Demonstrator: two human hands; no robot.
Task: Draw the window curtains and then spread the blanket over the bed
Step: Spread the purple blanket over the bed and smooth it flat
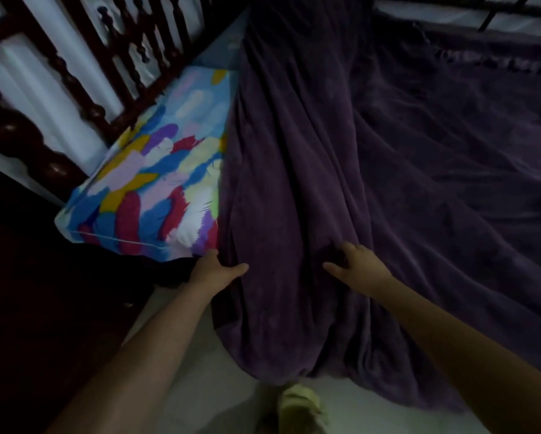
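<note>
Head view shows both hands, left hand (214, 269) and right hand (358, 264), gripping the purple blanket (294, 183) mid-frame, bunched beside the pillow (156, 189). Pulled unevenly, it could slide off the bed onto the floor (206, 386).

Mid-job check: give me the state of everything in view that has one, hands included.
Blanket: spread over the bed, rumpled in long folds, near edge hanging down toward the floor.
Pillow: lying flat at the head of the bed, uncovered, beside the blanket's edge.
Left hand: gripping the blanket's edge by the pillow.
Right hand: gripping a fold of the blanket.
Headboard: upright behind the pillow.
</note>
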